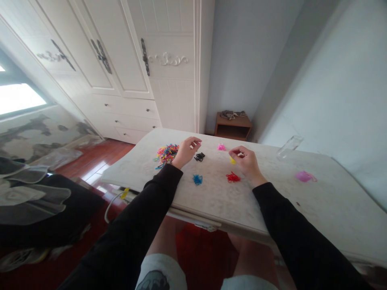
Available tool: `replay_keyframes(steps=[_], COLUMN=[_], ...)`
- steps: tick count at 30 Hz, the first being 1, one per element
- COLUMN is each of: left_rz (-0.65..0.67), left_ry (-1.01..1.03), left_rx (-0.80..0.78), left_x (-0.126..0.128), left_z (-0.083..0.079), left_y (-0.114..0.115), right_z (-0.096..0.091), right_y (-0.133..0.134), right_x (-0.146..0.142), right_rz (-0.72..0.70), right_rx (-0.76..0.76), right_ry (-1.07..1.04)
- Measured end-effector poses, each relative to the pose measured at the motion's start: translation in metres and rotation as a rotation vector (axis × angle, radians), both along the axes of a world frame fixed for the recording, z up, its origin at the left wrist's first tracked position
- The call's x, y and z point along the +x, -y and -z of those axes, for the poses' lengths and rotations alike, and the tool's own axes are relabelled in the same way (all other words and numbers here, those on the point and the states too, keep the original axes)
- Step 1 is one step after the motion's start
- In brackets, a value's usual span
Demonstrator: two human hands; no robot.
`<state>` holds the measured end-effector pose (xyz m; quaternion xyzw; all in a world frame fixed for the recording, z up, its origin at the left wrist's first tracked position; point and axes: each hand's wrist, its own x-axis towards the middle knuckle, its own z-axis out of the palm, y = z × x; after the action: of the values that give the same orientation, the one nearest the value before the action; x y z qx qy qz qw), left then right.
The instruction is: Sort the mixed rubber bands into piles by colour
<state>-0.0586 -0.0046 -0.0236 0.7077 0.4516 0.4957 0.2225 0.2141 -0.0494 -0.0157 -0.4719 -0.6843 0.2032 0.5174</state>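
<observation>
The left hand (186,151), fingers loosely parted, is between the multicoloured pile (167,154) and black pile (199,157). The right hand (247,162) curls at the yellow pile (232,160); whether it grips any, I cannot tell.

Piles (167,153) on table (211,201), apparent jar (289,148) right
</observation>
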Motion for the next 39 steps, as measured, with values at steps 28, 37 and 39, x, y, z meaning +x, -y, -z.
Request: replay_keyframes(steps=[28,37,39], left_rz=[0.086,0.099,0.105], left_ry=[0.002,-0.055,-0.055], left_rx=[-0.128,-0.079,-0.059], left_x=[0.004,0.005,0.006], left_z=[-0.008,-0.008,-0.008], left_y=[0.012,0.01,0.01], right_z=[-0.015,-0.013,-0.01], right_y=[0.027,0.053,0.053], right_x=[-0.024,-0.061,-0.064], right_rz=[-0.317,-0.501,-0.529], right_rx=[-0.149,0.026,0.026], right_ry=[-0.092,0.249,0.291])
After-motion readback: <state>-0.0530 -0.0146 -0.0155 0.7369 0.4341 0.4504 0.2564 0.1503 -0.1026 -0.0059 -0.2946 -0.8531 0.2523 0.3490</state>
